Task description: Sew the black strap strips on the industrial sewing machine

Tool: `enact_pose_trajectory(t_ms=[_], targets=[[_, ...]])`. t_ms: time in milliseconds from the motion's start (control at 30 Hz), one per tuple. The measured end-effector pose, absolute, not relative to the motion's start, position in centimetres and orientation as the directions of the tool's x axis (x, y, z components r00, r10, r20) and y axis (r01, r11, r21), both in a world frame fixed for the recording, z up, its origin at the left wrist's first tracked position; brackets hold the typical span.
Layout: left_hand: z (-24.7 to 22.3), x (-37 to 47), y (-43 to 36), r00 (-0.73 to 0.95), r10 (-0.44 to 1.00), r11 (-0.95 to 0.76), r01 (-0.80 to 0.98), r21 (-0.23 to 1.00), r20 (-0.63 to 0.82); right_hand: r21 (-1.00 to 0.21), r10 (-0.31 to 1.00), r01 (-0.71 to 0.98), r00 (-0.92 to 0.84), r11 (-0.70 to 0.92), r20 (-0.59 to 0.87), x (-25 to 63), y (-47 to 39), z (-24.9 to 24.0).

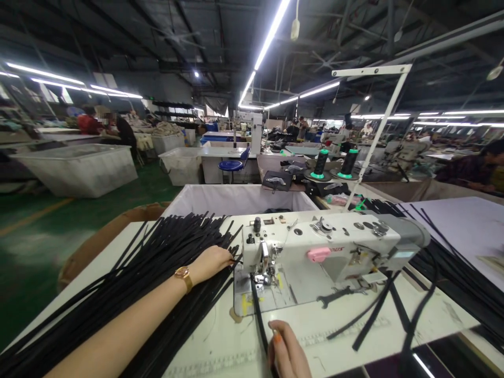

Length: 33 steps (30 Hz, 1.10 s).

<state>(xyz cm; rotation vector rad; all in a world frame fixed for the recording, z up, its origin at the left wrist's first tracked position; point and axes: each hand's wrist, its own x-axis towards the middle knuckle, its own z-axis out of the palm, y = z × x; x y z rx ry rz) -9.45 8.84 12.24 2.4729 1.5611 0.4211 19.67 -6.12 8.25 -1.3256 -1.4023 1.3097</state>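
Observation:
A white sewing machine (pixel 291 257) stands on the pale table. A black strip (pixel 258 310) runs from under its presser foot (pixel 262 278) toward the front edge. My right hand (pixel 289 349) is closed on this strip near the front, thumb and fingers curled together. To the left, a thick pile of long black strips (pixel 157 273) lies across the table. My left hand (pixel 214 261), with a gold watch on the wrist, reaches over the pile beside the machine head. Its fingers are closed at the end of a black strip, partly hidden.
A wrench (pixel 334 296) lies at the machine's base. More black strips (pixel 464 278) lie to the right. Two black thread cones (pixel 321 165) stand behind. Beyond the table are a white-lined bin (pixel 244 197) and a blue chair (pixel 234 165). Several people sit farther back.

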Motion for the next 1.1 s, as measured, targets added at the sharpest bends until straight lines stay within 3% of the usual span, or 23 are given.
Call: enact_pose_trajectory(t_ms=[133, 233, 300, 600, 1100], targets=[[12.0, -9.3, 5.5, 0.375, 0.925, -0.373, 0.861, 0.346, 0.063, -0.926, 0.874, -0.154, -0.412, -0.345, -0.257, 16.6, -4.6, 11.0], [11.9, -8.8, 4.5, 0.335, 0.942, -0.322, 0.865, 0.385, 0.034, -0.715, 0.755, -0.323, -0.496, -0.620, -0.430, 13.6, -2.4, 11.1], [11.8, -8.7, 4.3, 0.316, 0.949, -0.295, 0.864, 0.407, 0.018, -0.637, 0.719, -0.362, -0.497, -0.681, -0.486, 11.9, -0.7, 10.5], [11.6, -8.9, 4.6, 0.298, 0.954, -0.248, 0.843, 0.477, -0.030, -0.536, 0.663, -0.395, -0.518, -0.746, -0.540, 9.6, 3.7, 8.2], [11.0, -9.0, 5.8, 0.261, 0.961, -0.171, 0.820, 0.546, -0.091, -0.575, 0.710, -0.426, -0.512, -0.699, -0.483, 9.5, 4.2, 7.4]])
